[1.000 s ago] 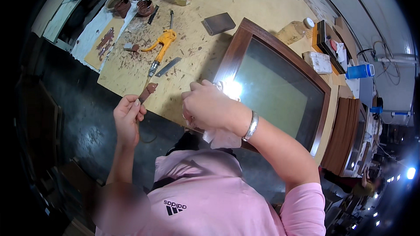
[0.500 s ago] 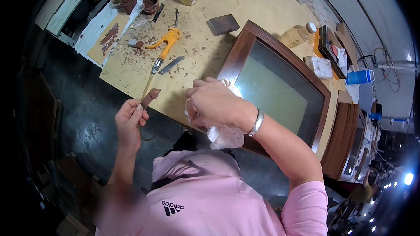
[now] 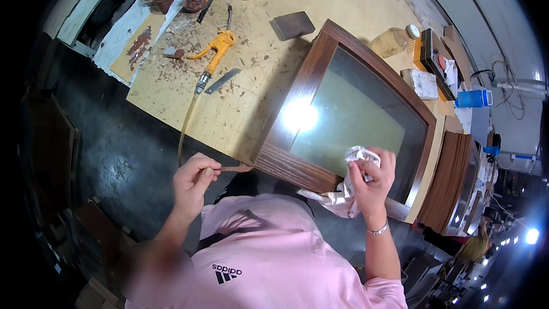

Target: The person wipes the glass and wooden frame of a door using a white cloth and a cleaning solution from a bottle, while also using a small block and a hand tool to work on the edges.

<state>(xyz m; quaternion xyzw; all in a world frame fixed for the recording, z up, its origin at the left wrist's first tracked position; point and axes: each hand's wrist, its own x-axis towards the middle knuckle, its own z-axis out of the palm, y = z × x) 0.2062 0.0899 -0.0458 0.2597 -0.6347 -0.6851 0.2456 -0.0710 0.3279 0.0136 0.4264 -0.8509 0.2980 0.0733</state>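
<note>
My left hand (image 3: pixel 192 186) is closed on a small putty knife (image 3: pixel 233 169) with brown paste on its blade. The blade points right, its tip at the near left corner of a dark brown wooden frame (image 3: pixel 313 64) with a glass panel (image 3: pixel 357 109). I cannot tell whether the tip touches the wood. My right hand (image 3: pixel 374 187) grips a crumpled white rag (image 3: pixel 342 199) over the frame's near edge. Part of the rag hangs down past that edge, and a bracelet circles my right wrist.
A yellow air blow gun (image 3: pixel 220 46) with a hose lies left of the frame, beside a metal scraper blade (image 3: pixel 223 81). Farther off are open pots of brown paste (image 3: pixel 194 1), a dark block (image 3: pixel 293 26) and a bottle (image 3: pixel 390 42). Stacked brown panels (image 3: pixel 445 177) stand at the right.
My right hand has moved right with the rag, away from the frame's left side. My left hand has come slightly right and nearer, and the putty knife now points right toward the frame corner.
</note>
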